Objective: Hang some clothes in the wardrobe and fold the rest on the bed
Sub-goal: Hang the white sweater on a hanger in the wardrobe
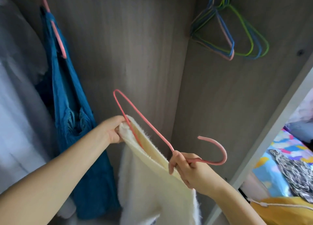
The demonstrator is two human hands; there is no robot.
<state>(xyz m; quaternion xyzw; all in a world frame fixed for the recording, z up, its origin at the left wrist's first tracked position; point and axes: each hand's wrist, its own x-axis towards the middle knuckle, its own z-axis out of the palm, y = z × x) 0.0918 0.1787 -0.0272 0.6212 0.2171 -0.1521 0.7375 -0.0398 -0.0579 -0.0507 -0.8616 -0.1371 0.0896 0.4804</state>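
A fluffy cream garment (152,182) hangs in front of me inside the wardrobe. A pink hanger (145,123) is partly slid into its top opening. My left hand (112,130) grips the garment's upper edge beside the hanger's arm. My right hand (184,165) grips the hanger at the base of its hook, which curves out to the right. One end of the hanger sticks up above the cloth.
A blue dress (67,106) hangs at left on a pink hanger (57,33), next to a white garment (15,97). Several empty coloured hangers (237,35) hang at upper right. The bed (284,157) with patterned clothes lies at right. A yellow cloth (288,211) is at bottom right.
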